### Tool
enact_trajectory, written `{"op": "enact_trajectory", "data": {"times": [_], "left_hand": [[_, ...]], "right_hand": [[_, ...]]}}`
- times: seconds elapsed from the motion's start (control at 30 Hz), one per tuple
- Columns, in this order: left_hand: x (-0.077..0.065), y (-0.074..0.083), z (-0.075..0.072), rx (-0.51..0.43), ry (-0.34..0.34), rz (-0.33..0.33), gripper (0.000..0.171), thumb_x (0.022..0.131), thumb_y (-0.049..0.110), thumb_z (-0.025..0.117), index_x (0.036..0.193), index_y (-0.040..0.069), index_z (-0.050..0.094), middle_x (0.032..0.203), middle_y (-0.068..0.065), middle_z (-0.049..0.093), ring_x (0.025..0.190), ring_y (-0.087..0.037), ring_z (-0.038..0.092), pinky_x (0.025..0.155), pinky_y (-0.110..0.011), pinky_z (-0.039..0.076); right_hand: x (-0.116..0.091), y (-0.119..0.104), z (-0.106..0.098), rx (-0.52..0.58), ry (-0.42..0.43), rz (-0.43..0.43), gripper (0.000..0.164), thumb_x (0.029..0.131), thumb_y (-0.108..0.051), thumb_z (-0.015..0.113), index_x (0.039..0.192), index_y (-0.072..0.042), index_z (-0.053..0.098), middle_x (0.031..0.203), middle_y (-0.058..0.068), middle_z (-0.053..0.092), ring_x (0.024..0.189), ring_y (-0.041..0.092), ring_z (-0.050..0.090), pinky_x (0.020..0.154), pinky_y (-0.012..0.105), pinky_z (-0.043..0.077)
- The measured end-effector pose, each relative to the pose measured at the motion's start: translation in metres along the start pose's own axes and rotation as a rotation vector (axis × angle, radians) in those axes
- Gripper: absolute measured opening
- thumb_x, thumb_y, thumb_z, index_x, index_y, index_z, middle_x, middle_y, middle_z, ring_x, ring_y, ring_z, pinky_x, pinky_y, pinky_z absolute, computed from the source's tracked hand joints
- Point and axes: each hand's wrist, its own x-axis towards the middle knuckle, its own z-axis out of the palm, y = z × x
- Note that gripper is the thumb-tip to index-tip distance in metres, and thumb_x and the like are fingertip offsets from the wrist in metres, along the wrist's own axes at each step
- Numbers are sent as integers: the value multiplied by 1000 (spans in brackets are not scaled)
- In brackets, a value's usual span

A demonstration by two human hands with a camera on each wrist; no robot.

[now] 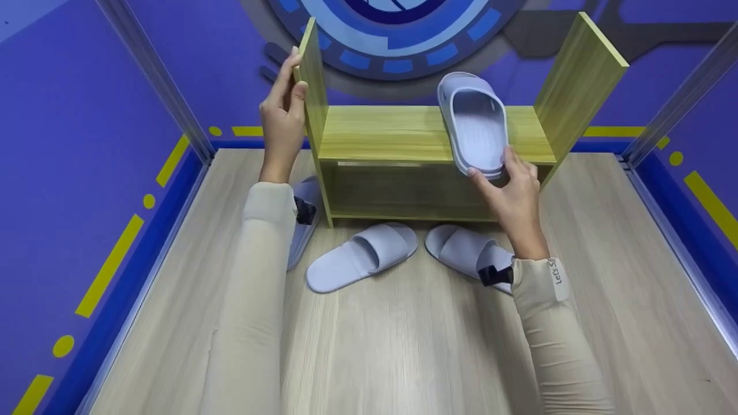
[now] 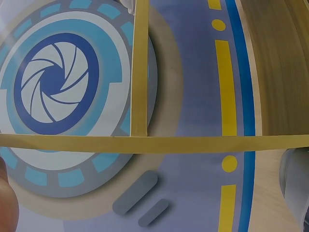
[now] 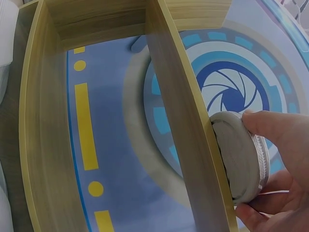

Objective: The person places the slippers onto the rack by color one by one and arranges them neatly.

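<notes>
My right hand point(image 1: 513, 193) pinches the heel end of a pale grey-blue clog point(image 1: 478, 129), thumb on one side and fingers on the other. Its toe points toward the wall over the upper board point(image 1: 380, 132) of a small wooden shoe rack. In the right wrist view, the clog's underside point(image 3: 236, 157) shows right at the board's front edge. Against the upper part of the rack's left side panel point(image 1: 314, 86) rests my left hand point(image 1: 283, 118), its fingers fairly straight along the outer side. Only part of that thumb point(image 2: 7, 203) shows in the left wrist view.
Two grey slides, one at centre point(image 1: 369, 253) and one at right point(image 1: 461, 248), lie on the wooden floor before the rack. The right one is partly covered by my wrist. Another grey shoe point(image 1: 302, 230) lies left of the rack, half behind my left sleeve. Blue printed walls enclose the area.
</notes>
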Motion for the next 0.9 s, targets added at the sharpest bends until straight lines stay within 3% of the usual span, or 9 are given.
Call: {"op": "enact_trajectory", "data": {"times": [0.3,0.63,0.9], "left_hand": [[-1,6,0,18,3,-35,43,98,13,50,140,3,49,148,-8,45,129,-11,51,97,-27,49],[-2,8,-1,8,0,-16,43,98,13,49,140,2,48,149,-10,43,133,-11,47,105,-26,43],[1,-6,0,9,6,6,44,98,13,49,141,2,47,150,-10,43,134,-11,46,106,-26,42]], "right_hand": [[0,-1,3,6,1,-4,77,81,-30,77,139,8,44,144,26,44,129,40,40,111,47,31],[-2,-4,6,30,26,-27,76,78,-29,80,137,8,47,142,25,47,125,40,43,109,47,33],[-4,-4,6,26,18,-39,77,79,-27,80,137,8,45,143,25,45,125,40,43,109,47,33]]}}
